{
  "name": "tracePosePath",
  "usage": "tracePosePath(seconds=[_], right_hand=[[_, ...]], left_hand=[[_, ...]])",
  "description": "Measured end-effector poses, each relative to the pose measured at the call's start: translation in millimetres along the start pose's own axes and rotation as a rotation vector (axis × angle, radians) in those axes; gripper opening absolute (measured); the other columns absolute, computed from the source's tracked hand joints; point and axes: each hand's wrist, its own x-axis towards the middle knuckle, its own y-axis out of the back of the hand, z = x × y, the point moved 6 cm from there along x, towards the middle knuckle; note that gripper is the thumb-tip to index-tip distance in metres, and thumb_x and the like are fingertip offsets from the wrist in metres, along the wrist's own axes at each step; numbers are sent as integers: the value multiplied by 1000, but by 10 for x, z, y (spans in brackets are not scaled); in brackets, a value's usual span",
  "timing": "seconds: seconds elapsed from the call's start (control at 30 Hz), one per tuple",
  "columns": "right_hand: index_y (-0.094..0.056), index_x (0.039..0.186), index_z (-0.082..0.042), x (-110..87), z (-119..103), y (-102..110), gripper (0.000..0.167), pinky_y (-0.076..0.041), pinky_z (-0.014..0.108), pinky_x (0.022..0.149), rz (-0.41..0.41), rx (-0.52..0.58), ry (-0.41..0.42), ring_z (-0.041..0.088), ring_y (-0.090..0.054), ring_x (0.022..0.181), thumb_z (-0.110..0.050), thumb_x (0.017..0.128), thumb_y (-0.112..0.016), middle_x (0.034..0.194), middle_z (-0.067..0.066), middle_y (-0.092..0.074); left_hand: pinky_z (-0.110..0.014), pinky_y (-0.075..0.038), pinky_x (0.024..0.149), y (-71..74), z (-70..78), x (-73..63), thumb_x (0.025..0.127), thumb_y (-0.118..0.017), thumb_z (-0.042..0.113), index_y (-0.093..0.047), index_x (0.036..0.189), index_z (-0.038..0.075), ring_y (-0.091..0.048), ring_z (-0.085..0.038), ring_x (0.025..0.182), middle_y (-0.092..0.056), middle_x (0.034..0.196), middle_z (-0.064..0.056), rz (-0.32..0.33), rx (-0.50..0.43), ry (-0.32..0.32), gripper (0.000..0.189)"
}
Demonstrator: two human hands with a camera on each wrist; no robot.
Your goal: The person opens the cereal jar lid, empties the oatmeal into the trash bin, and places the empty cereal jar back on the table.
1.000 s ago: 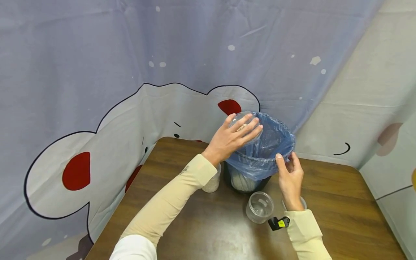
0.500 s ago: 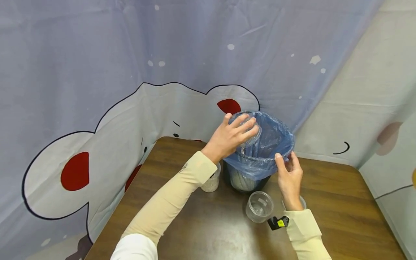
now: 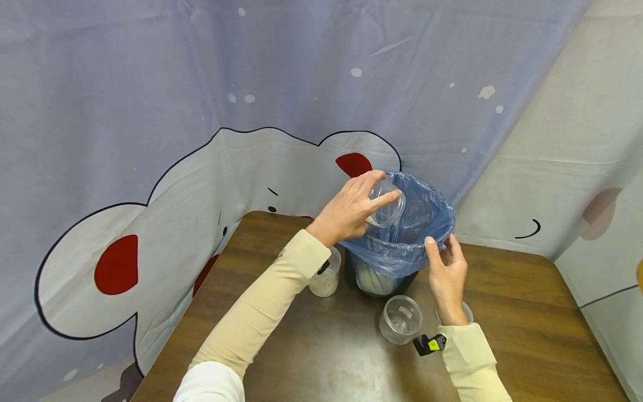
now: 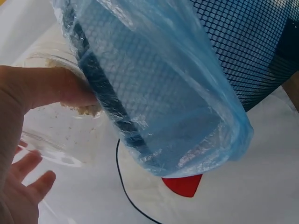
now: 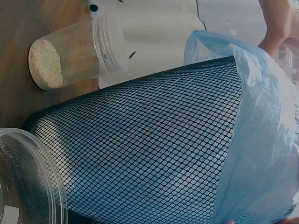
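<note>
Head view: left hand around tilted jar

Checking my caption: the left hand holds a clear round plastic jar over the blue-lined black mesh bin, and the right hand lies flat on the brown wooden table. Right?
Not quite: the right hand isn't on the table; the head view shows it gripping the blue-lined rim of the black mesh bin. The left hand does hold the clear round plastic jar over the bin.
</note>
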Motion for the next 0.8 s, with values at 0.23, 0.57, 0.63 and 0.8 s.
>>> tracePosePath(seconds=[0.23,0.57,0.63,0.8], right_hand=[[-43,136,-10,-14,-7,-3,56,-42,17,84,-1,-35,-1,21,-49,113,-30,87,-61,128,13,-48],[-44,135,-11,-23,-30,-15,56,-42,18,84,9,-45,10,23,-48,114,-31,86,-62,128,11,-49],[-43,136,-11,-23,-25,-26,56,-42,17,83,5,-49,6,22,-48,114,-30,87,-62,129,10,-49],[-44,136,-10,-16,-7,-33,54,-41,15,81,4,-53,0,21,-48,112,-28,87,-61,128,11,-49]], left_hand=[[-34,-21,111,4,70,26,72,-65,3,-41,134,7,-30,-27,133,-37,140,-14,15,86,-54,66],[-35,-18,112,-21,236,60,80,-65,4,-42,133,15,-25,-23,136,-37,142,-8,-82,253,-163,59],[-35,-16,112,-49,246,58,79,-66,5,-40,134,15,-24,-23,136,-35,143,-8,-134,251,-180,62],[-33,-13,112,-46,192,81,78,-70,9,-36,138,15,-21,-21,138,-29,147,-7,-226,166,-136,70]])
